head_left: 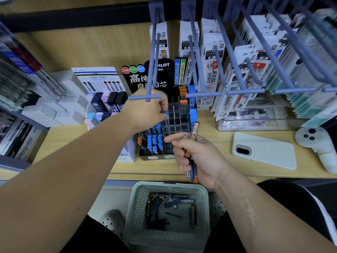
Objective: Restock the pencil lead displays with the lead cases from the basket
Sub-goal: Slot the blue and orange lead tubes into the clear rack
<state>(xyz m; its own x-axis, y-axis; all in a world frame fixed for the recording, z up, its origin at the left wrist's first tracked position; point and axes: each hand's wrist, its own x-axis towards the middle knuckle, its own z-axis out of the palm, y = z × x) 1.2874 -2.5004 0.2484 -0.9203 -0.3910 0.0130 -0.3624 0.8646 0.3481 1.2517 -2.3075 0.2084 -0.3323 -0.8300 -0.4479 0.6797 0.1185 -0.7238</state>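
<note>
Lead cases (195,131) in right hand (198,157) grip

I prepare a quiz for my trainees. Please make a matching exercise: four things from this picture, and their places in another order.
1. left hand
2. right hand
3. basket
4. phone

A. flat on the shelf, right of the display
B. below the shelf
C. at the display, pinching a blue-capped case
D. before the display, gripping several lead cases

Pairs: 1-C; 2-D; 3-B; 4-A
</note>
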